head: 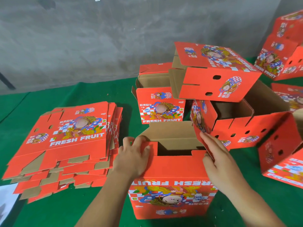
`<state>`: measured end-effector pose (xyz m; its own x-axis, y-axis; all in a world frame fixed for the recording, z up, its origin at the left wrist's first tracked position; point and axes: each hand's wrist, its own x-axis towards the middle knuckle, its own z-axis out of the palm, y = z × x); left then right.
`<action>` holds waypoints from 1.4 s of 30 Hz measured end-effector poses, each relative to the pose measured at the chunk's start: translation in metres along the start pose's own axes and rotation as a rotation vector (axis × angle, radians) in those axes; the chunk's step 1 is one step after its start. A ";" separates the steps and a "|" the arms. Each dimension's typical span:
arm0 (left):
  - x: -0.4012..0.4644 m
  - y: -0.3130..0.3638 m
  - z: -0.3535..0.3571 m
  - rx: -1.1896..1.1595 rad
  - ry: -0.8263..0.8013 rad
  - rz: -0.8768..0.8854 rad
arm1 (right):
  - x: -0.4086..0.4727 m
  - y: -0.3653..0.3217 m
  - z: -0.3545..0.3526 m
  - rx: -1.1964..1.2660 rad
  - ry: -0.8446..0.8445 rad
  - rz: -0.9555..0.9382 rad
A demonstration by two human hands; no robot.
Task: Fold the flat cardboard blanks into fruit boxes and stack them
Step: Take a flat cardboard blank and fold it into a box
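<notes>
A half-folded red fruit box point(172, 174) stands upside down in front of me, its print inverted and its brown inside showing. My left hand point(132, 154) curls its fingers over the box's left flap and presses it inward. My right hand point(218, 154) holds the right flap at its edge, fingers along the red panel. To the left lies a stack of flat red blanks point(65, 141) marked FRESH FRUIT.
Folded boxes stand behind: one upright point(159, 105), one tipped on top of others point(216, 71), an open one on its side point(255, 125). More boxes are stacked at far right point(283, 46) and lower right point(285, 163). Green cloth point(82, 92) covers the table; a grey wall is behind.
</notes>
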<state>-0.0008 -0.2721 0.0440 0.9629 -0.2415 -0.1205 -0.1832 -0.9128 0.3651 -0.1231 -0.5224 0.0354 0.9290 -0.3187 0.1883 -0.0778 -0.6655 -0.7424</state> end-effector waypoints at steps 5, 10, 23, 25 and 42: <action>0.006 -0.004 0.000 -0.057 0.007 -0.005 | -0.017 0.005 0.004 0.034 0.022 -0.042; 0.004 -0.019 -0.005 -0.126 0.023 0.099 | -0.008 0.003 0.001 0.061 -0.061 -0.040; 0.001 -0.008 -0.007 -0.133 -0.155 -0.107 | 0.034 -0.008 0.010 -0.237 -0.365 0.138; 0.001 0.002 -0.006 0.036 -0.141 -0.165 | 0.037 -0.020 0.015 -0.431 -0.343 0.168; -0.019 -0.002 -0.011 -1.212 0.421 0.040 | 0.055 0.012 -0.012 0.860 0.002 0.719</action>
<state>-0.0163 -0.2620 0.0559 0.9896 0.0633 0.1290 -0.1310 0.0278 0.9910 -0.0776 -0.5558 0.0451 0.7679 -0.4426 -0.4630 -0.3199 0.3612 -0.8759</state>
